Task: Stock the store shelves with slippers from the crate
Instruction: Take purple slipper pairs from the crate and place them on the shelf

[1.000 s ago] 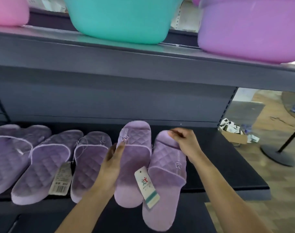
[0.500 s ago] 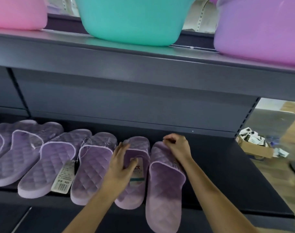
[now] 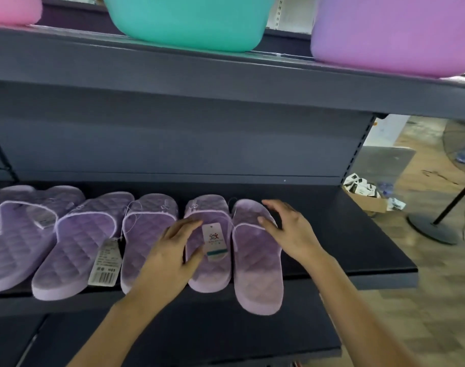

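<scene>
Purple slippers (image 3: 75, 242) are laid in a row along the dark shelf (image 3: 358, 234). The tagged slipper (image 3: 213, 274) is touched by the left hand (image 3: 170, 250), fingers spread, nothing gripped. The rightmost slipper (image 3: 255, 274), touched at its strap by the open right hand (image 3: 289, 229), overhangs the near edge and could be tipped off by a nudge.
</scene>
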Demonstrator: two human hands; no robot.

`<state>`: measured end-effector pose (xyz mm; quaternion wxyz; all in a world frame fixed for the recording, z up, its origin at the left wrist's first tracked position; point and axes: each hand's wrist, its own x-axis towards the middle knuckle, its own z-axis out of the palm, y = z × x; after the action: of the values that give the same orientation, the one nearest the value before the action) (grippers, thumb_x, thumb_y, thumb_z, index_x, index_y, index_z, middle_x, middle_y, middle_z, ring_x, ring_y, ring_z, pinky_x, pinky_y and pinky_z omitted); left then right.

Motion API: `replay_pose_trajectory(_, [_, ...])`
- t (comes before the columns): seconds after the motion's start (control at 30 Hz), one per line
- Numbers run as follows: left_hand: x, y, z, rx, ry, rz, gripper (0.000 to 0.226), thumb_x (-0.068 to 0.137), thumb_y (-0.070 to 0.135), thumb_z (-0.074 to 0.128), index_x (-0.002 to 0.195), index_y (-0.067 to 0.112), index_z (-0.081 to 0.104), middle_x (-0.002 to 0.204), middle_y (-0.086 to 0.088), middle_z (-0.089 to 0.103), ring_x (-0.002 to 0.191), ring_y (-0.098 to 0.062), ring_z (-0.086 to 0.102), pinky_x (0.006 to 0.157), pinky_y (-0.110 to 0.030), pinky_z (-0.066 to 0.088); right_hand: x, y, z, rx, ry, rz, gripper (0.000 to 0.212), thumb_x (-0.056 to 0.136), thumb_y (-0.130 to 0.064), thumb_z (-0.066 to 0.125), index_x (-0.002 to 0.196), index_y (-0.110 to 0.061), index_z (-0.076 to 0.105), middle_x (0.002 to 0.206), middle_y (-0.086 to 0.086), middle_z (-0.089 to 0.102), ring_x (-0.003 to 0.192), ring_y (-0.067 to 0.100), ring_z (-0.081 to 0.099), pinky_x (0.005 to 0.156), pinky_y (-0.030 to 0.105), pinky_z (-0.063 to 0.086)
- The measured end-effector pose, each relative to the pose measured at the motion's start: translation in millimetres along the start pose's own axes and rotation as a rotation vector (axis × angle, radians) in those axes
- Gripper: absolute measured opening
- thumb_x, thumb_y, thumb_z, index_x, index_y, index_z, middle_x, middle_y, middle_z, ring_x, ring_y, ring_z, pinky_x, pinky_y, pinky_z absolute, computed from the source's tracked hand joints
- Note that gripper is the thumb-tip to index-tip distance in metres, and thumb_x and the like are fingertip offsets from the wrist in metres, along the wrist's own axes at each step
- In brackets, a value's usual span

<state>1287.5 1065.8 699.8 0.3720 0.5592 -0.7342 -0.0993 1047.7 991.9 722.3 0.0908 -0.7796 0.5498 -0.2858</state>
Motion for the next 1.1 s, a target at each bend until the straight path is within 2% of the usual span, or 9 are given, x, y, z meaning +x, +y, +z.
replay_pose_trajectory(0.1, [-14.6, -5.3, -9.4, 0.061, -0.034, 0.009, 0.064, 0.077, 0.051, 0.036, 0.128, 0.017, 0.053, 0.131, 0.001, 0.053, 0.120, -0.018, 0.049, 0.097, -0.029, 0.040, -26.1, -9.2, -5.1, -0.067, 0.015, -0.005, 0.041, 0.090, -0.037, 0.055, 0.127, -0.019, 0.051, 0.120, 0.002, 0.058, 0.104, 0.022, 0.057, 0.087, 0.037, 0.047])
replay_pose_trajectory(0.37, [-48.8, -4.0, -30.1, 0.135, -0.052, 0.047, 0.054, 0.082, 0.045, 0.039, 0.122, 0.013, 0.057, 0.122, -0.004, 0.059, 0.108, -0.025, 0.057, 0.089, -0.046, 0.049, -90.1, -30.4, -14.4, -0.067, 0.022, -0.050, 0.062, 0.081, -0.057, 0.033, 0.125, -0.019, 0.054, 0.112, 0.000, 0.060, 0.092, 0.019, 0.059, 0.076, 0.033, 0.048])
replay_pose_trajectory(0.5, [-67.6, 5.1, -34.5, 0.138, -0.016, 0.047, 0.054, 0.082, 0.043, 0.040, 0.121, 0.010, 0.057, 0.120, -0.004, 0.060, 0.107, -0.024, 0.057, 0.089, -0.042, 0.048, -116.5, -33.2, -22.0, -0.065, 0.004, -0.088, 0.053, 0.085, -0.051, 0.039, 0.124, -0.018, 0.055, 0.114, -0.002, 0.060, 0.094, 0.020, 0.059, 0.079, 0.034, 0.048])
replay_pose_trajectory(0.63, [-95.4, 21.1, -36.3, 0.151, -0.013, -0.011, 0.057, 0.082, 0.047, 0.037, 0.123, 0.012, 0.056, 0.121, 0.000, 0.059, 0.109, -0.016, 0.053, 0.092, -0.039, 0.045, -151.1, -34.3, -37.7, -0.096, 0.026, -0.101, 0.049, 0.086, -0.048, 0.039, 0.122, -0.019, 0.055, 0.115, -0.003, 0.062, 0.097, 0.019, 0.061, 0.077, 0.030, 0.046])
replay_pose_trajectory(0.73, [-122.9, 36.2, -35.0, 0.191, -0.041, -0.044, 0.059, 0.081, 0.049, 0.035, 0.126, 0.014, 0.055, 0.123, -0.001, 0.057, 0.111, -0.022, 0.055, 0.092, -0.041, 0.044, -182.2, -34.7, -43.1, -0.123, 0.048, -0.134, 0.043, 0.086, -0.042, 0.041, 0.121, -0.021, 0.055, 0.112, -0.003, 0.064, 0.095, 0.020, 0.063, 0.075, 0.030, 0.047])
replay_pose_trajectory(0.83, [-157.2, 46.1, -34.9, 0.234, -0.070, -0.093, 0.059, 0.082, 0.049, 0.035, 0.126, 0.014, 0.055, 0.124, -0.002, 0.057, 0.110, -0.025, 0.056, 0.092, -0.044, 0.044, -210.9, -34.7, -37.7, -0.093, -0.012, -0.138, 0.045, 0.088, -0.043, 0.041, 0.124, -0.020, 0.054, 0.116, -0.002, 0.063, 0.100, 0.020, 0.061, 0.082, 0.033, 0.047])
replay_pose_trajectory(0.97, [-207.6, 54.4, -43.0, 0.291, -0.080, -0.147, 0.056, 0.084, 0.047, 0.036, 0.124, 0.013, 0.056, 0.124, -0.003, 0.058, 0.107, -0.029, 0.058, 0.088, -0.046, 0.047, -238.5, -42.4, -28.0, -0.060, -0.072, -0.154, 0.048, 0.088, -0.043, 0.042, 0.127, -0.017, 0.053, 0.114, 0.000, 0.063, 0.101, 0.021, 0.061, 0.083, 0.037, 0.050])
replay_pose_trajectory(1.1, [-249.9, 64.5, -69.2, 0.335, -0.032, -0.315, 0.056, 0.083, 0.044, 0.041, 0.129, 0.016, 0.052, 0.131, -0.002, 0.054, 0.099, -0.030, 0.059, 0.088, -0.042, 0.043, -249.5, -69.7, -14.5, -0.049, -0.130, -0.228, 0.051, 0.088, -0.045, 0.038, 0.130, -0.018, 0.050, 0.115, 0.000, 0.063, 0.103, 0.021, 0.060, 0.083, 0.033, 0.045])
